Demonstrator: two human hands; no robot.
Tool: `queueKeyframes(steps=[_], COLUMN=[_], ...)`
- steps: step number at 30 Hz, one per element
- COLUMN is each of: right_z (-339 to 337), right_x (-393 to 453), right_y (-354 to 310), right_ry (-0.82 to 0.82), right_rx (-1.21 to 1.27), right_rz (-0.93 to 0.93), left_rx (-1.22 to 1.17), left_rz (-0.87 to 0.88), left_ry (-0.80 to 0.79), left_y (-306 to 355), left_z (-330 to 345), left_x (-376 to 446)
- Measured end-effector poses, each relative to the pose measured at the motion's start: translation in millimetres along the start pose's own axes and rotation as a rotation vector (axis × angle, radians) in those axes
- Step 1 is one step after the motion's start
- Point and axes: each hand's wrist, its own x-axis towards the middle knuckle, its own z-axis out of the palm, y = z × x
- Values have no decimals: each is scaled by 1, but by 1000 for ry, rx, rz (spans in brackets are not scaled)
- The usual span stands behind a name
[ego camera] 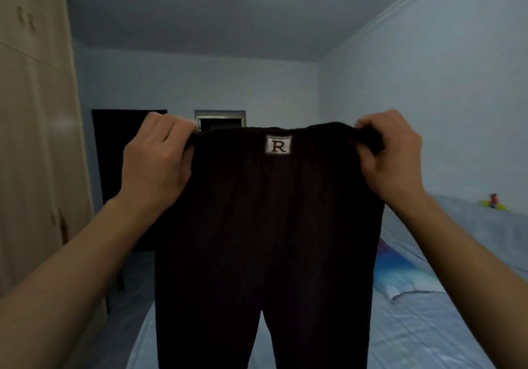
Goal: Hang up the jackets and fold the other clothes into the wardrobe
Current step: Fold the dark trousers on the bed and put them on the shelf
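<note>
A pair of dark trousers (265,225) hangs in the centre of the view, held up by its waistband in front of the person. The left hand (155,158), at about 9 o'clock from the label, grips the left end of the waistband with the fingers curled over the top edge and the thumb behind the cloth. The right hand (391,154), at about 3 o'clock from the label, pinches the right end of the waistband, and there the fabric is bunched between the thumb and the curled fingers. A small white label (279,145) with the letter R sits just below the middle of the waistband. The two legs of the trousers hang down toward 6 o'clock and divide near the lower edge of the picture. Under and behind the trousers, from 5 o'clock to 3 o'clock, lies a bed (414,325) with a pale blue sheet, and a folded blue and white cloth (400,271) rests on it. The wardrobe (34,140) with beige doors stands at 9 o'clock, and its doors are closed. A small colourful toy (493,201) stands far at 3 o'clock, near the wall.
</note>
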Motion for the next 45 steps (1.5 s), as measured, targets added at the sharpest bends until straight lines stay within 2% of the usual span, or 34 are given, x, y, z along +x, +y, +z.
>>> queueKeyframes(steps=[3, 8, 17, 22, 27, 34, 39, 45], right_z=[-11, -6, 36, 97, 187, 320, 384, 425], right_x=[6, 7, 5, -8, -28, -61, -121, -192], right_y=[-10, -15, 20, 83, 176, 287, 323, 331], right_ry=[25, 17, -12, -46, -110, -329, -479, -692], right_rx=[-7, -6, 36, 84, 137, 162, 214, 217], right_rz=[-17, -21, -21, -6, 45, 152, 322, 540], left_rx=[32, 32, 9, -9, -24, -42, -118, -355], left_rz=[36, 52, 8, -62, -157, -334, -480, -801], left_ry=[79, 82, 39, -109, -253, -480, -695, -926], left_y=[0, -7, -13, -17, -22, -32, -36, -42], left_z=[-19, -25, 25, 106, 222, 378, 448, 488], left_x=[7, 3, -13, -27, -46, -75, -134, -210])
